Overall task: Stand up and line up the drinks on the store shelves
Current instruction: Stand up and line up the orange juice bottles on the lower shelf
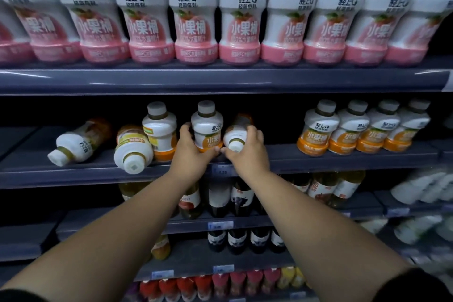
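Gripping an upright white plastic bottle with an orange base [207, 130] in my left hand [193, 154], I am clasping a toppled matching bottle [235, 138] (cap towards me) in my right hand [248, 153], at the grey middle shelf [343, 163].

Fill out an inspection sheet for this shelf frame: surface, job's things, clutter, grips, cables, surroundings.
Surface: middle shelf, dark, price tag on its front edge.
Job's things: left lying bottle and second lying bottle, caps toward the camera; plain standing bottle beside them; row of four standing at right.
Clutter: nothing seen.
Grips: left hand holds the middle standing bottle low down; right hand holds the tipped bottle near its cap end.
Cables: nothing seen.
Surroundings: pink bottles lined up above; dark bottles on shelves below.
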